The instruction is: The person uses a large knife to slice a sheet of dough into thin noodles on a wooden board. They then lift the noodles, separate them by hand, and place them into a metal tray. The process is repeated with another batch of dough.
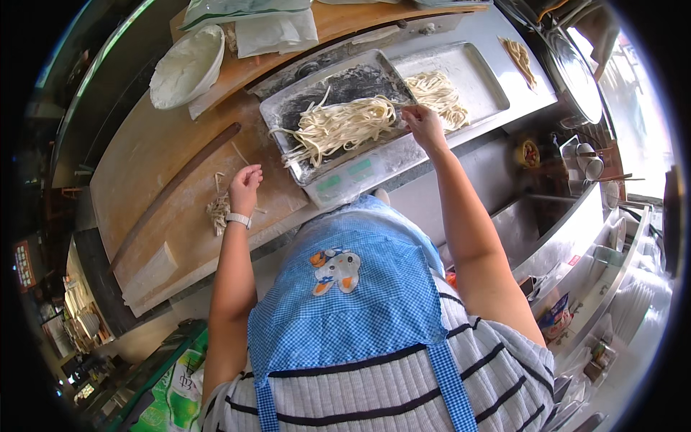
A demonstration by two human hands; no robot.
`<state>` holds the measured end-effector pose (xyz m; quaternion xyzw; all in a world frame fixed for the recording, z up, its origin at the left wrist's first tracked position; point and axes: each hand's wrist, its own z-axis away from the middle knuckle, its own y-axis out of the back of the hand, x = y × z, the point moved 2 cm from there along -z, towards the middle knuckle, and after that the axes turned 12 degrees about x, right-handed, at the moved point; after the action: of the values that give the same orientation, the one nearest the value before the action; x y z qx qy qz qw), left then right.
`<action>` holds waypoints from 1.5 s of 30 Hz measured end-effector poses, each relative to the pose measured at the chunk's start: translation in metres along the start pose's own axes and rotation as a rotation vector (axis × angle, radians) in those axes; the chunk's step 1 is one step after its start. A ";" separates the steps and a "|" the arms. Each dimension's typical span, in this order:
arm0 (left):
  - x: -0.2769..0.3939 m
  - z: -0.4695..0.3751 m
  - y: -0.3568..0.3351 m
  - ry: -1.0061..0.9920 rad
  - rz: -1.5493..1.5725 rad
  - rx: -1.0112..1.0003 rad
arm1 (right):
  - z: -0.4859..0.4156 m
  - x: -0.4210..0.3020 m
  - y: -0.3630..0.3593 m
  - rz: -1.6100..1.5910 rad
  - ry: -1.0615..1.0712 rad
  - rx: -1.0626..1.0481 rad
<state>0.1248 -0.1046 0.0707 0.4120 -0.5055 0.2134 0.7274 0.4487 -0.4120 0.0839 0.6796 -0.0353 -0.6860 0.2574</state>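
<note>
My left hand (246, 187), with a pale watch band on its wrist, hovers over the wooden board with fingers curled. A loose noodle strand (240, 153) ends beside its fingertips; whether they grip it is unclear. Left of that wrist lies a small tangle of noodles (218, 213). My right hand (424, 125) is at the right edge of a floured metal tray (356, 81), its fingers drawn together near the noodle ends. Anything pinched there is hidden. A long bundle of fresh noodles (345, 125) lies across this tray. More noodles (438, 97) rest in a second metal tray (483, 81) behind my right hand.
A long dark wooden rolling pin (178, 189) lies across the wooden board (135, 156). A white bowl of flour (189, 67) stands at the far left. Beneath the near tray shows a plastic box (345, 181). Another noodle bunch (519, 60) lies at the far right.
</note>
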 end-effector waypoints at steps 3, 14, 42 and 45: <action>-0.029 0.005 0.014 0.028 -0.035 0.006 | -0.001 0.002 0.000 -0.070 0.007 0.027; -0.067 0.022 0.029 0.087 -0.039 0.053 | 0.000 -0.040 -0.010 0.478 -0.012 -0.132; 0.250 -0.015 -0.125 -0.688 0.237 -0.056 | 0.032 -0.280 -0.024 0.171 0.600 -0.295; 0.291 -0.010 -0.126 -0.759 0.310 -0.046 | 0.017 -0.296 -0.003 0.068 0.720 -0.198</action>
<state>0.3377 -0.1989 0.2858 0.3642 -0.7987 0.1419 0.4575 0.4148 -0.2960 0.3549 0.8475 0.1015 -0.3942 0.3406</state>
